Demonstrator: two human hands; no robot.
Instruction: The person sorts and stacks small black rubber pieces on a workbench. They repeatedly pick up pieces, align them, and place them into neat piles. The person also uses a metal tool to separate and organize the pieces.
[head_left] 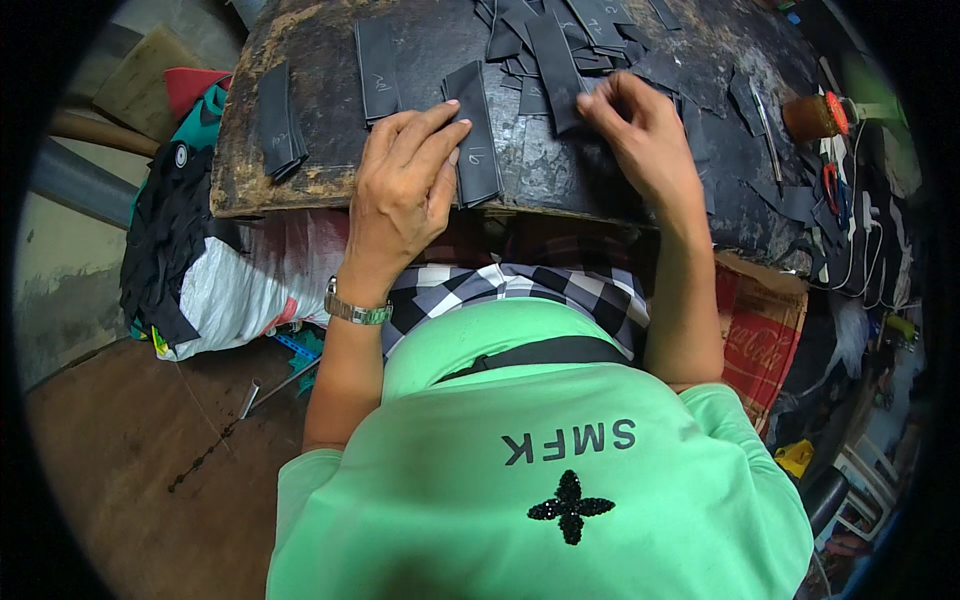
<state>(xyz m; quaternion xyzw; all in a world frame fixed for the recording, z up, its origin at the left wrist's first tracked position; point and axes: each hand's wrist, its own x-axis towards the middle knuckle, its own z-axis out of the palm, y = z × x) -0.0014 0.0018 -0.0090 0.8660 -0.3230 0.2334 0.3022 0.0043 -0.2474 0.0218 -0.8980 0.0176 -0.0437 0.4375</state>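
Observation:
My left hand [405, 185] lies flat on a dark worn worktop [330, 150], fingers resting against a stack of black rectangular strips [476, 130]. My right hand [640, 135] is further right, its fingertips pinching one long black strip [556, 70] that lies among a loose heap of black pieces [570, 35]. Two more black stacks sit to the left, one [377, 68] near the middle and one [280, 122] close to the board's left edge. A metal watch [355, 311] is on my left wrist.
A white sack [235, 290] stuffed with black scraps stands left of my lap. Right of the board lie thin tools [768, 125], a brown spool [812, 116] and red-handled scissors [830, 185]. A red printed sack [758, 345] is beside my right arm.

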